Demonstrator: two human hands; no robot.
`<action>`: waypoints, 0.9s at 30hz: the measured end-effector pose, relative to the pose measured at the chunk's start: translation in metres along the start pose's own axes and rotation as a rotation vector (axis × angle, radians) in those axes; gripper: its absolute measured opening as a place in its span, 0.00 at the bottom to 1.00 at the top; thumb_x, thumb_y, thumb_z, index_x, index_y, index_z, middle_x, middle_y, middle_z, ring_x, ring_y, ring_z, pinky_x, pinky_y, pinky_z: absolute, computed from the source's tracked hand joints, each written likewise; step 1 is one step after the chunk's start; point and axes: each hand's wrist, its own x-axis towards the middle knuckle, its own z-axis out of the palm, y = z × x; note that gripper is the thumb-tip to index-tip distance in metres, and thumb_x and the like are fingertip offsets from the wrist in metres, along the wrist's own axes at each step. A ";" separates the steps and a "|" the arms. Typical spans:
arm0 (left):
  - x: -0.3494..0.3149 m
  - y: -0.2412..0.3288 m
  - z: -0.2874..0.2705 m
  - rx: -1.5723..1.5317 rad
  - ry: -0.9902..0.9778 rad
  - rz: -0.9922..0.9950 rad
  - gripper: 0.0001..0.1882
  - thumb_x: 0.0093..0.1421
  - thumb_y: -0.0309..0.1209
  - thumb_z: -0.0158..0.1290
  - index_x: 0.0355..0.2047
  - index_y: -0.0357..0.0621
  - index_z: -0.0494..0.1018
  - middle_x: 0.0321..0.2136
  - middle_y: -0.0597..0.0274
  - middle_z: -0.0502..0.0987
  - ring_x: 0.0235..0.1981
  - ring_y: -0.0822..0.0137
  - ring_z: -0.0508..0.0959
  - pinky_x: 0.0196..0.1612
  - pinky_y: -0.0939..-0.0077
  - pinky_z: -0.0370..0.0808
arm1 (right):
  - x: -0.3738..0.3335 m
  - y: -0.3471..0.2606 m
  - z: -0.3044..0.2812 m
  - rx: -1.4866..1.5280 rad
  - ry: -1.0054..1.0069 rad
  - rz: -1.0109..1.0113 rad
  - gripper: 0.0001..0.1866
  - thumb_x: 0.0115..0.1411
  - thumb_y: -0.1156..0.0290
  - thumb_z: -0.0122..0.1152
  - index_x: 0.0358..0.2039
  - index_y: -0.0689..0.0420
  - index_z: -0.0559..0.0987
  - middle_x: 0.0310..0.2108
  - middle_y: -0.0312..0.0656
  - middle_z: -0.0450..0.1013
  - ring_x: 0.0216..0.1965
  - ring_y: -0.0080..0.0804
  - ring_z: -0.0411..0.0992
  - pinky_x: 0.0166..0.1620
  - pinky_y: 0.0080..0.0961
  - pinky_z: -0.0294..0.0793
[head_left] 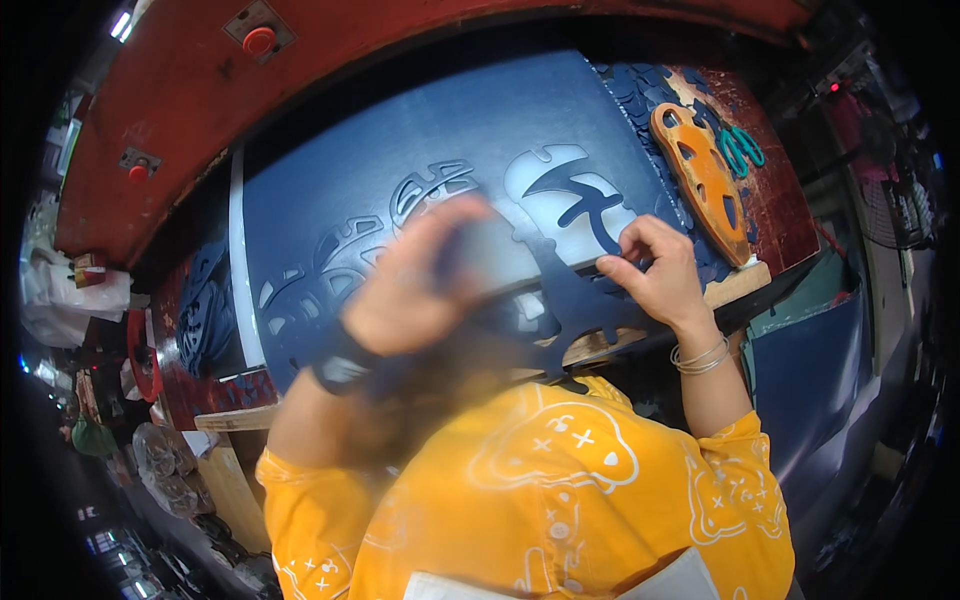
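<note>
A dark blue sheet (400,120) lies across the bench, with pale curved openings where shapes are cut out of it. My right hand (660,265) is closed, thumb against fingers, on a thin strip of this sheet at its near right edge. Beside it a large opening shows a pale surface (590,225) underneath, crossed by a dark branching strip (585,200). My left hand (420,270) is over the near middle of the sheet, smeared by motion; whether it holds anything cannot be made out. Cut, perforated sheet hangs over the near edge between my hands.
An orange cutting die (680,160) with several openings lies at the right, near green-handled scissors (740,150) and dark scraps. A red machine beam (180,90) with red buttons spans the far side. More dark cut pieces (203,310) lie at the left. Wooden bars edge the bench.
</note>
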 end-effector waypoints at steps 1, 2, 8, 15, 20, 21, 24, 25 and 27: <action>0.001 -0.004 -0.022 -0.328 0.135 -0.219 0.30 0.55 0.30 0.56 0.55 0.30 0.61 0.29 0.63 0.76 0.36 0.70 0.76 0.43 0.75 0.73 | 0.002 -0.007 -0.003 -0.009 0.016 0.044 0.16 0.48 0.62 0.70 0.22 0.60 0.73 0.20 0.39 0.70 0.23 0.28 0.71 0.29 0.23 0.71; 0.005 -0.009 -0.033 -0.499 0.213 -0.192 0.30 0.56 0.29 0.56 0.56 0.29 0.61 0.29 0.64 0.76 0.35 0.73 0.75 0.45 0.76 0.72 | 0.007 -0.015 0.001 0.038 -0.001 0.036 0.16 0.49 0.60 0.69 0.21 0.58 0.73 0.19 0.38 0.69 0.23 0.29 0.71 0.29 0.24 0.71; -0.004 -0.042 -0.028 -0.808 0.323 -0.149 0.30 0.56 0.27 0.57 0.56 0.27 0.61 0.34 0.60 0.79 0.37 0.74 0.75 0.50 0.77 0.68 | 0.043 -0.074 0.061 -0.077 -0.172 -0.294 0.22 0.51 0.48 0.64 0.24 0.56 0.74 0.24 0.41 0.73 0.28 0.39 0.74 0.34 0.32 0.73; 0.004 -0.031 -0.014 -0.703 0.145 -0.126 0.14 0.60 0.29 0.52 0.43 0.32 0.73 0.50 0.50 0.71 0.36 0.70 0.78 0.43 0.76 0.74 | 0.053 -0.085 0.078 0.191 -0.352 -0.198 0.30 0.56 0.48 0.60 0.49 0.59 0.73 0.30 0.44 0.77 0.34 0.44 0.76 0.39 0.35 0.74; 0.025 -0.024 -0.018 -0.557 0.013 -0.084 0.19 0.67 0.36 0.43 0.48 0.32 0.70 0.45 0.50 0.76 0.36 0.70 0.78 0.41 0.77 0.75 | 0.050 -0.068 0.081 0.404 -0.312 -0.172 0.19 0.60 0.56 0.56 0.44 0.57 0.77 0.31 0.47 0.77 0.31 0.45 0.75 0.37 0.33 0.73; 0.028 -0.024 -0.019 -0.560 -0.021 -0.071 0.20 0.67 0.37 0.42 0.50 0.33 0.69 0.43 0.52 0.77 0.35 0.70 0.78 0.41 0.78 0.75 | 0.049 -0.067 0.083 0.343 -0.290 -0.177 0.17 0.61 0.57 0.55 0.40 0.57 0.79 0.30 0.48 0.77 0.31 0.46 0.75 0.36 0.34 0.73; 0.034 -0.025 -0.021 -0.517 -0.126 -0.081 0.23 0.67 0.39 0.41 0.55 0.34 0.65 0.36 0.55 0.80 0.34 0.72 0.78 0.38 0.81 0.74 | 0.048 -0.065 0.085 0.327 -0.247 -0.154 0.15 0.61 0.59 0.53 0.32 0.59 0.79 0.28 0.50 0.75 0.30 0.48 0.74 0.34 0.35 0.72; 0.036 -0.027 -0.024 -0.515 -0.140 -0.089 0.24 0.68 0.40 0.41 0.56 0.34 0.65 0.34 0.57 0.80 0.32 0.72 0.78 0.35 0.82 0.74 | 0.047 -0.064 0.083 0.321 -0.221 -0.144 0.15 0.62 0.60 0.53 0.30 0.59 0.78 0.27 0.50 0.75 0.30 0.48 0.73 0.33 0.36 0.71; 0.038 -0.035 -0.033 -0.626 -0.066 -0.139 0.26 0.68 0.43 0.40 0.57 0.35 0.63 0.31 0.58 0.80 0.25 0.74 0.77 0.24 0.88 0.72 | 0.045 -0.061 0.080 0.354 -0.113 -0.194 0.15 0.62 0.61 0.52 0.29 0.60 0.77 0.25 0.51 0.73 0.29 0.50 0.73 0.32 0.37 0.70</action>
